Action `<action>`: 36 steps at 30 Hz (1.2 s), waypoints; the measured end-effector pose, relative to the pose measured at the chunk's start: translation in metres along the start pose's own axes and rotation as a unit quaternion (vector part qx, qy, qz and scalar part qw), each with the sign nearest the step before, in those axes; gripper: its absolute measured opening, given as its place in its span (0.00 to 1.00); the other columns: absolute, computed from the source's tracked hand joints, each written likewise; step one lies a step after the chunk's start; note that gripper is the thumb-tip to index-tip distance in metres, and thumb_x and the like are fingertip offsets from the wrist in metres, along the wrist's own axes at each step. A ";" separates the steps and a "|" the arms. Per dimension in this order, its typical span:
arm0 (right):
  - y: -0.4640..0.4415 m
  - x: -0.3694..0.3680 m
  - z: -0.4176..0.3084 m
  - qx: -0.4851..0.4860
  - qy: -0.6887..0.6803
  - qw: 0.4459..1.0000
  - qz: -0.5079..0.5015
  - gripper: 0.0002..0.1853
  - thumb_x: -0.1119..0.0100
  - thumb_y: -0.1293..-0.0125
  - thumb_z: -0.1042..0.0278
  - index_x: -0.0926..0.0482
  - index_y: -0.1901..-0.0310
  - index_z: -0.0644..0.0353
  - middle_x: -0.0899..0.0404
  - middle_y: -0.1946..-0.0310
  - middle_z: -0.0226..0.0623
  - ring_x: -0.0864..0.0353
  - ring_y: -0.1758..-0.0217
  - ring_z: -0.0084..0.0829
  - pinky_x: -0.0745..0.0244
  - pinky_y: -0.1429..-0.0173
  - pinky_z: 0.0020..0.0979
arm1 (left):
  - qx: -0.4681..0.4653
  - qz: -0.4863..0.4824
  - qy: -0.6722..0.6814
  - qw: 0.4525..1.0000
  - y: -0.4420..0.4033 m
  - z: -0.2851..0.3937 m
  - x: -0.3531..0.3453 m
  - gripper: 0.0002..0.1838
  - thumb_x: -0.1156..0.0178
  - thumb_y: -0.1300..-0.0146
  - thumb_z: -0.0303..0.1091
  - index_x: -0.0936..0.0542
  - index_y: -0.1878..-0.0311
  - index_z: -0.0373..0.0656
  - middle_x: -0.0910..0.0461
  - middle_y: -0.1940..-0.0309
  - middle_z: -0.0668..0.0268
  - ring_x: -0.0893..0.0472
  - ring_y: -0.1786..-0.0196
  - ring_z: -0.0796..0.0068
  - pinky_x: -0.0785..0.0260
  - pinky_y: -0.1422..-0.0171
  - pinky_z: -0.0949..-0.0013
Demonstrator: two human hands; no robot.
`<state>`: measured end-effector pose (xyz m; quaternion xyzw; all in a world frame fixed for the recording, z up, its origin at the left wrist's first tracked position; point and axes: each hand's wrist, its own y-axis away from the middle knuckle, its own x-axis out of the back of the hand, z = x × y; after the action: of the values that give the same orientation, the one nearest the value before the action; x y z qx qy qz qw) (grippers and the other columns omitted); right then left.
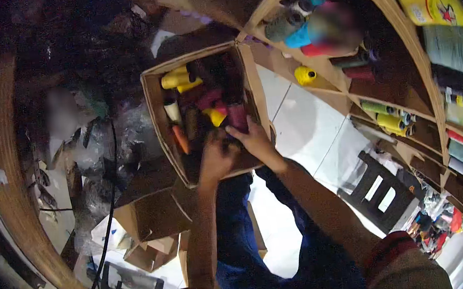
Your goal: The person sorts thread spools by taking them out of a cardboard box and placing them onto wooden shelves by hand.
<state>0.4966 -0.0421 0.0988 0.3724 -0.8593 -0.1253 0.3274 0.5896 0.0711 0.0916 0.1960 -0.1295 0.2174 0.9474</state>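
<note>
An open cardboard box [252, 79] holds thread spools and cones. My right hand [253, 144] reaches over its near right edge, its fingers around the lower end of a maroon spool [237, 117]. Beside it, inside the box, my left hand [220, 156] has its fingers curled; blur and shadow hide what they hold, if anything. A yellow spool [216, 117] lies just above my hands. Along the box's left side are an orange spool [180, 139], a cream cone [172, 111] and yellow spools [178, 80].
Wooden shelves [391, 92] with thread cones and packets stand at the right. A yellow cone [305, 75] sits on a ledge. Below are a dark stool [380, 193] and open cardboard boxes [151, 213]. Plastic-wrapped bundles and a hanging black cable [113, 198] are at the left.
</note>
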 end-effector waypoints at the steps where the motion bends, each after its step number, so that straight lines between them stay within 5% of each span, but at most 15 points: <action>1: -0.006 -0.002 0.002 -0.027 0.029 0.999 -0.006 0.29 0.37 0.42 0.54 0.34 0.45 0.64 0.23 0.61 0.41 0.22 0.61 0.28 0.25 0.60 0.30 | 0.002 0.038 -0.078 0.996 -0.013 -0.029 0.002 0.30 0.40 0.45 0.38 0.35 0.40 0.36 0.28 0.53 0.46 0.28 0.48 0.48 0.37 0.42 0.55; 2: -0.008 0.000 0.006 -0.030 0.013 0.999 -0.010 0.28 0.37 0.42 0.54 0.33 0.47 0.63 0.23 0.66 0.39 0.23 0.66 0.27 0.26 0.62 0.29 | 0.007 0.076 -0.153 0.985 -0.028 -0.044 0.004 0.31 0.40 0.46 0.38 0.35 0.40 0.36 0.27 0.54 0.46 0.27 0.48 0.49 0.37 0.42 0.55; 4: -0.013 0.004 0.014 -0.038 -0.020 0.999 -0.018 0.25 0.37 0.42 0.53 0.31 0.51 0.62 0.23 0.75 0.33 0.24 0.75 0.25 0.27 0.66 0.28 | 0.121 0.084 -0.052 0.988 -0.085 -0.023 0.024 0.32 0.39 0.46 0.42 0.35 0.40 0.37 0.29 0.49 0.46 0.29 0.47 0.46 0.37 0.42 0.52; 7: -0.007 0.040 -0.011 -0.045 0.010 0.997 -0.057 0.25 0.37 0.42 0.53 0.31 0.51 0.61 0.24 0.73 0.33 0.24 0.73 0.23 0.27 0.66 0.26 | 0.013 0.216 -0.147 0.965 -0.166 -0.035 -0.007 0.32 0.42 0.44 0.46 0.35 0.41 0.34 0.32 0.45 0.44 0.30 0.47 0.44 0.37 0.43 0.49; 10: -0.003 0.060 0.006 0.030 0.089 0.996 -0.007 0.23 0.38 0.41 0.54 0.31 0.50 0.60 0.24 0.70 0.32 0.25 0.71 0.21 0.28 0.66 0.24 | -0.067 0.388 -0.381 0.836 -0.224 -0.090 -0.063 0.36 0.45 0.43 0.51 0.36 0.41 0.28 0.34 0.45 0.42 0.31 0.46 0.45 0.37 0.44 0.47; 12: 0.003 0.086 -0.007 -0.048 -0.080 0.994 -0.055 0.22 0.37 0.41 0.56 0.31 0.51 0.59 0.24 0.69 0.30 0.25 0.71 0.20 0.28 0.68 0.22 | 0.181 0.294 -0.352 0.870 -0.229 -0.057 -0.071 0.45 0.42 0.47 0.56 0.42 0.39 0.25 0.37 0.44 0.36 0.31 0.46 0.48 0.37 0.44 0.47; 13: 0.009 0.096 -0.019 -0.099 -0.129 0.985 -0.056 0.22 0.36 0.42 0.57 0.31 0.52 0.59 0.25 0.70 0.30 0.25 0.72 0.20 0.28 0.70 0.22 | 0.136 0.361 -0.475 0.791 -0.230 -0.069 -0.084 0.47 0.41 0.48 0.56 0.44 0.37 0.26 0.39 0.43 0.35 0.30 0.46 0.48 0.37 0.44 0.46; 15: 0.014 0.111 -0.016 -0.154 -0.168 0.972 -0.057 0.22 0.36 0.42 0.58 0.32 0.52 0.58 0.26 0.71 0.30 0.25 0.72 0.19 0.28 0.72 0.22 | 0.166 0.414 -0.487 0.751 -0.245 -0.058 -0.090 0.49 0.39 0.50 0.56 0.46 0.36 0.27 0.41 0.42 0.34 0.30 0.48 0.47 0.36 0.46 0.45; 19: 0.019 0.125 -0.018 -0.179 -0.200 0.961 -0.066 0.24 0.42 0.38 0.55 0.38 0.47 0.58 0.28 0.68 0.33 0.25 0.71 0.23 0.26 0.74 0.26 | 0.328 0.276 -0.296 0.854 -0.225 0.006 -0.051 0.48 0.39 0.50 0.55 0.47 0.34 0.31 0.42 0.42 0.34 0.29 0.51 0.44 0.34 0.50 0.43; 24: -0.013 0.112 -0.021 -0.049 -0.299 0.946 -0.114 0.30 0.57 0.32 0.52 0.48 0.33 0.55 0.29 0.62 0.37 0.25 0.67 0.27 0.25 0.67 0.31 | 0.125 0.288 -0.439 0.842 -0.213 -0.039 -0.069 0.44 0.40 0.50 0.55 0.40 0.37 0.32 0.37 0.44 0.38 0.29 0.50 0.45 0.34 0.49 0.42; 26: -0.039 0.110 -0.055 0.153 -0.047 0.984 -0.082 0.31 0.58 0.30 0.59 0.53 0.31 0.62 0.40 0.37 0.50 0.31 0.40 0.38 0.34 0.40 0.32 | 0.020 0.311 -0.422 0.851 -0.223 -0.085 -0.080 0.42 0.39 0.51 0.53 0.36 0.39 0.32 0.35 0.45 0.40 0.29 0.48 0.48 0.37 0.44 0.43; 27: -0.041 0.107 -0.106 0.067 -0.081 0.993 -0.058 0.31 0.54 0.31 0.61 0.51 0.32 0.64 0.38 0.38 0.50 0.31 0.40 0.38 0.36 0.38 0.31 | 0.015 0.297 -0.378 0.877 -0.227 -0.086 -0.074 0.40 0.38 0.51 0.53 0.34 0.41 0.32 0.34 0.45 0.42 0.29 0.47 0.49 0.39 0.42 0.44; 30: -0.079 0.087 -0.150 0.173 -0.065 0.978 0.094 0.28 0.41 0.39 0.69 0.40 0.41 0.65 0.30 0.47 0.47 0.27 0.47 0.38 0.33 0.42 0.32 | 0.170 0.161 -0.158 0.959 -0.224 -0.030 -0.038 0.37 0.37 0.52 0.52 0.30 0.45 0.32 0.33 0.45 0.45 0.30 0.44 0.51 0.44 0.36 0.49; 32: -0.114 0.078 -0.163 0.203 -0.024 0.965 0.163 0.26 0.39 0.42 0.71 0.37 0.43 0.65 0.28 0.50 0.46 0.26 0.50 0.38 0.32 0.43 0.33 | 0.124 0.193 -0.192 0.954 -0.229 -0.053 -0.053 0.37 0.36 0.53 0.53 0.29 0.47 0.33 0.33 0.44 0.46 0.31 0.44 0.50 0.44 0.35 0.51; 36: -0.203 0.066 -0.221 0.265 -0.256 0.908 0.199 0.21 0.36 0.44 0.71 0.30 0.51 0.67 0.24 0.58 0.43 0.24 0.56 0.36 0.32 0.47 0.36 | 0.046 0.226 -0.187 0.955 -0.222 -0.086 -0.068 0.38 0.34 0.56 0.53 0.29 0.47 0.33 0.33 0.43 0.47 0.32 0.42 0.50 0.45 0.34 0.55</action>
<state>0.7214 -0.2237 0.2031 0.2220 -0.9715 0.0833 0.0035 0.6468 -0.1008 -0.0777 0.2424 -0.3353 0.3912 0.8221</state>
